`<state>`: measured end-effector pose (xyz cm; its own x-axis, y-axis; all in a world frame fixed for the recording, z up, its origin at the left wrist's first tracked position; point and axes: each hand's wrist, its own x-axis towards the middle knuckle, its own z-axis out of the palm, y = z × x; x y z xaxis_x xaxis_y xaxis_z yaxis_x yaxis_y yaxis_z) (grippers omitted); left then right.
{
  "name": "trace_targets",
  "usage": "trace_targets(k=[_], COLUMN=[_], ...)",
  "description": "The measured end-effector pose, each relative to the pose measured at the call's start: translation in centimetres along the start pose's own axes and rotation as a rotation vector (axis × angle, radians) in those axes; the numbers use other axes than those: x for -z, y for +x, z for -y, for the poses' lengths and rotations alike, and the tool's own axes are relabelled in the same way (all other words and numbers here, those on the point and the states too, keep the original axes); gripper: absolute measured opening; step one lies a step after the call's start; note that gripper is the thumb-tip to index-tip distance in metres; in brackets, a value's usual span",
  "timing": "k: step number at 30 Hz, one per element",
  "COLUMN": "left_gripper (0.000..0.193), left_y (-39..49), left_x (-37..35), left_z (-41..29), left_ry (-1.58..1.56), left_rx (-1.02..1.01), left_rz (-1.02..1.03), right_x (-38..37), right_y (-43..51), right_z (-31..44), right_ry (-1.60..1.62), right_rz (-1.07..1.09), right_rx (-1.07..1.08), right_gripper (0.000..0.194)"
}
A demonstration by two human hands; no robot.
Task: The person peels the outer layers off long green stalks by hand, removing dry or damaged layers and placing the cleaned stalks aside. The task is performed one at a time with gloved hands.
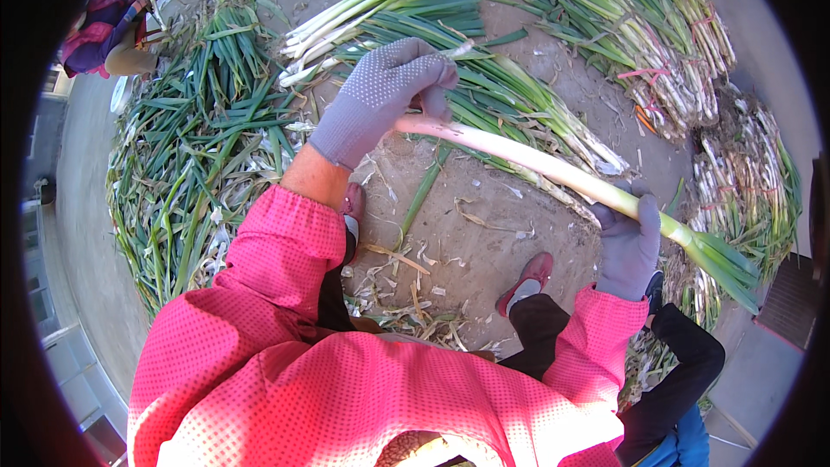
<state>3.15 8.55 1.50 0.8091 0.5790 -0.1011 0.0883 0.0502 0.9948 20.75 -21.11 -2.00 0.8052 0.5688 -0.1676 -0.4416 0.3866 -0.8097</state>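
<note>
My right hand (629, 233), in a grey glove, is closed around the upper shaft of a large green onion (519, 154). Its green leaves extend beyond that hand at the right. At the pale lower end, my left hand (402, 81), in a grey glove with white dots, has its fingers bent together; a pale wispy bit, perhaps root or peel, sticks out by the fingertips. Whether the left fingers grip the stalk is partly hidden. Below the stalk lie unpeeled green onions (557, 117), and beyond my left hand are cleaner white ones (350, 10).
A heap of leaves and peelings (194, 175) lies left. Bundles tied with pink bands (648, 58) lie upper right, with more bundles (746, 175) below. One co-worker (110, 32) sits upper left; another's dark-trousered leg (681, 376) is close at lower right.
</note>
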Motion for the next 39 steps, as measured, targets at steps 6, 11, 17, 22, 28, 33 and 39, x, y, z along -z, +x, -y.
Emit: trace_targets(k=[6,11,17,22,28,33,39], left_gripper=[0.026,0.037,0.037,0.030,0.022,0.020,0.052], left_y=[0.2,-0.5,0.0,-0.3,0.3,1.2,0.6], left_x=[4.1,5.9,2.0,0.2,0.0,2.4,3.7], left_z=[-1.6,-1.0,-0.3,0.1,1.9,1.1,-0.7], left_ry=[0.460,1.169,0.633,0.416,0.535,1.338,1.493], left_rx=[-0.175,-0.217,0.016,-0.093,-0.263,-0.143,-0.013], left_rz=[-0.380,-0.298,0.147,0.317,0.199,-0.034,-0.252], right_x=[1.7,2.8,2.7,3.2,3.5,3.2,1.5], right_y=[0.4,0.7,0.7,1.0,1.1,1.0,1.1], right_z=[0.7,1.5,1.3,1.4,1.4,2.1,2.2], right_ry=[0.062,0.105,0.155,0.203,0.173,0.109,0.046], right_rz=[-0.018,0.046,0.172,0.172,0.179,0.137,0.016], right_rx=[-0.005,0.009,0.036,0.003,0.044,0.062,0.055], right_gripper=[0.039,0.040,0.039,0.040,0.040,0.036,0.037])
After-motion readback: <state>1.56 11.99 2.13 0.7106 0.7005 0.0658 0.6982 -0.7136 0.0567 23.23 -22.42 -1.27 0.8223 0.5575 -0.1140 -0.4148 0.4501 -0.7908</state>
